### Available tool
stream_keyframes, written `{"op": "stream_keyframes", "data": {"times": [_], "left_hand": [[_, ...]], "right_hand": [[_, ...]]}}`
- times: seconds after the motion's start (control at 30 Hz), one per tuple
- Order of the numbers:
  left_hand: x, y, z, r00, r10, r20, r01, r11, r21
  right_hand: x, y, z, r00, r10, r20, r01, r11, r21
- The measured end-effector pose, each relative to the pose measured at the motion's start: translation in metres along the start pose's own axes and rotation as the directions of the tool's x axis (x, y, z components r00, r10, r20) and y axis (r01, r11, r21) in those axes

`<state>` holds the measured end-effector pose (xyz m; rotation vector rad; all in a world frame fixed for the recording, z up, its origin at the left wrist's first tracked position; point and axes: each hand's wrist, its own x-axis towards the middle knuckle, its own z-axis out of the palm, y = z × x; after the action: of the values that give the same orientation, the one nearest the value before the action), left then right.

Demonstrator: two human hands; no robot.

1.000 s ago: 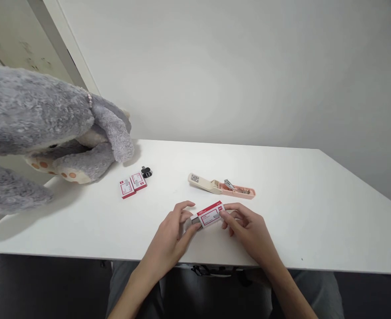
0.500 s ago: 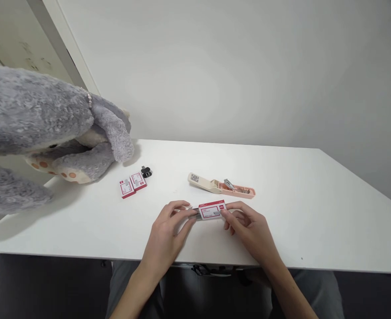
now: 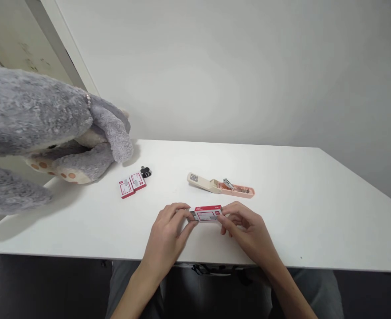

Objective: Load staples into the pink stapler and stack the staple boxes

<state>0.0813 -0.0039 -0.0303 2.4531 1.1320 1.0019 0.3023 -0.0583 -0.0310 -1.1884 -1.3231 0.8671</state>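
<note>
A small red-and-white staple box [image 3: 206, 214] is held between my two hands above the table's front part. Its inner tray pokes out at the left end, showing grey inside. The fingers of my left hand [image 3: 169, 230] are closed on that tray end. Gripping the right end of the sleeve is my right hand [image 3: 247, 228], thumb on the front face and fingers behind. Just beyond the box lies a cream-and-pink stapler [image 3: 220, 185], folded wide apart, its metal part raised from the pink base.
Two more red-and-white boxes [image 3: 131, 185] lie side by side on the left of the white table [image 3: 282, 212]. Behind them is a small black object [image 3: 145, 172]. A large grey plush toy [image 3: 49, 115] fills the left side. A wall stands behind the table.
The sleeve has moved left over the tray, so less of the tray sticks out. The box has tipped, with more of its red edge showing. My right hand moved slightly left.
</note>
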Motion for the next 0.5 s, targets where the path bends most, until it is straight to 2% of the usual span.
{"op": "stream_keyframes", "data": {"times": [0.23,0.37,0.5], "left_hand": [[0.001,0.002,-0.003,1.000,-0.023,0.011,0.023,0.998,-0.059],[0.003,0.004,-0.007,0.997,-0.071,-0.008,0.069,0.982,-0.173],[0.003,0.006,-0.011,0.989,-0.148,-0.011,0.139,0.950,-0.280]], "right_hand": [[0.001,-0.001,0.000,0.997,0.005,-0.075,-0.009,0.999,-0.042],[0.001,-0.001,-0.001,0.980,0.092,-0.174,-0.104,0.993,-0.063],[0.001,-0.003,-0.001,0.964,0.180,-0.197,-0.194,0.980,-0.051]]}}
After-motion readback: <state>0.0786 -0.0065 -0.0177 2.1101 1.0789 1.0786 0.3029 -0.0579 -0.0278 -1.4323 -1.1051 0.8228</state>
